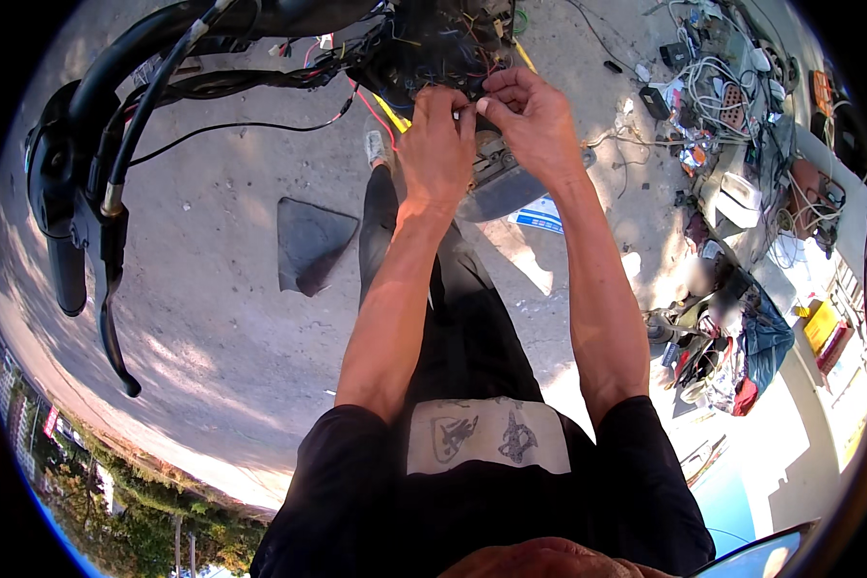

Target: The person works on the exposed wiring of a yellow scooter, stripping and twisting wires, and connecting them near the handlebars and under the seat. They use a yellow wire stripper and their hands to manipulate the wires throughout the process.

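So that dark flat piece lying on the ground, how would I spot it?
Start at the black handlebar with its brake lever on the left. Look right across the bare concrete ground toward the person's left forearm. The dark grey panel lies flat there, alone, roughly triangular with a rounded lower corner, unlike the tangled wires above.

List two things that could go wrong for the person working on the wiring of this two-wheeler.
1. Both the left hand and the right hand pinch something small in a dense tangle of wires; a neighbouring wire could be tugged loose or mixed up.
2. The handlebar with its brake lever hangs beside the left arm; a knock could swing it and strain its cables.
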Demonstrator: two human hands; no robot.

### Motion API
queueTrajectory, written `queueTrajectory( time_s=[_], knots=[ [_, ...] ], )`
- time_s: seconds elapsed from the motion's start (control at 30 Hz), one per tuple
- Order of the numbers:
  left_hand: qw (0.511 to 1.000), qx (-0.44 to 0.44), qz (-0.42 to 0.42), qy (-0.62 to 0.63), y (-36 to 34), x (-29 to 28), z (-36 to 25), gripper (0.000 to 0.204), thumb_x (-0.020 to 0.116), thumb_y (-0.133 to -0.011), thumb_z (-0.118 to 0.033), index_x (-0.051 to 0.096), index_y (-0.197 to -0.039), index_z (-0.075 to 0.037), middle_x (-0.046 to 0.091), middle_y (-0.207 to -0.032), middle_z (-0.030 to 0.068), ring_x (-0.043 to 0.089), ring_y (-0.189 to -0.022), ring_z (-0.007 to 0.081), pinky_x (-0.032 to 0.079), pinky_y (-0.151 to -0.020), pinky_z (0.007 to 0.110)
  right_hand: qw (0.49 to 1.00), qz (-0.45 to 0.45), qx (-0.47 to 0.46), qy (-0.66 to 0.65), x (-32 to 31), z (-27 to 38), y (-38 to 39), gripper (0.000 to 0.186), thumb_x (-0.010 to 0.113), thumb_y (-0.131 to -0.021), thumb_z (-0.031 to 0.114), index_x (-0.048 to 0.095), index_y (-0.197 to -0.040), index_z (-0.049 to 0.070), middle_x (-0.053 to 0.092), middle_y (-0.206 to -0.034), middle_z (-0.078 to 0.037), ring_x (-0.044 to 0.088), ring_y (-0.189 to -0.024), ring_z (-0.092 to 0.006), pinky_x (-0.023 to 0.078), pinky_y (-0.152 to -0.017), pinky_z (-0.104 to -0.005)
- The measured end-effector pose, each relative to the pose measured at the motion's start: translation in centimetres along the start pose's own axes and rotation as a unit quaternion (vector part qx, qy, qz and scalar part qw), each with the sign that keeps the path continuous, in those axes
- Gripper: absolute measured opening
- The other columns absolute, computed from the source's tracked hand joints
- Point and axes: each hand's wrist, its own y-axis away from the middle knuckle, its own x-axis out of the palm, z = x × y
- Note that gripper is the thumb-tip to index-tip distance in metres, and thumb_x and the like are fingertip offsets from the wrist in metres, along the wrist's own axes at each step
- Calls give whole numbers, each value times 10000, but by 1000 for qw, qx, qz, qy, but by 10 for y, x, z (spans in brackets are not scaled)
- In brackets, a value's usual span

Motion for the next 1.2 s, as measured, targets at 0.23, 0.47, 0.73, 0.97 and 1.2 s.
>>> queueTrajectory(
  time_s=[0.23,0.47,0.73,0.97,1.2],
  knots=[
    [996,36,-12,78,1,-3,13,106,725,-952,-92,687,-1044,-55,682,-1057,81,701,-707,222,539,-632,349,1000,-2,1,3,4,0,-1,207,728,-913,47,689,-1104,-23,746,-918,-102,698,-838,-155,561,-786,-318],
    [928,-203,129,285,-16,-23,-1,174,767,-900,-114,717,-987,29,715,-786,85,637,-601,107,487,-528,270,999,-24,-32,27,4,-6,1,176,711,-916,27,688,-1088,0,732,-904,-77,693,-811,-152,550,-765,-311],
    [885,-244,192,346,-25,-27,6,155,697,-967,-104,716,-1018,42,720,-793,93,685,-606,136,523,-516,292,998,-44,-37,33,7,-4,3,171,707,-914,33,680,-1081,7,739,-904,-90,704,-804,-162,555,-748,-322],
    [975,-116,140,128,-25,-3,14,196,636,-1004,-124,682,-1004,66,721,-845,140,706,-586,209,538,-564,362,992,-62,-59,93,4,1,8,208,706,-912,50,680,-1116,18,746,-937,-117,717,-791,-237,568,-756,-376],
    [986,-82,10,144,17,-73,-22,269,649,-1008,-103,651,-1247,22,705,-1119,129,676,-653,177,536,-605,338,982,-106,-119,101,14,34,48,262,714,-923,83,687,-1177,24,729,-1042,-139,702,-791,-244,571,-769,-381]
  ],
)
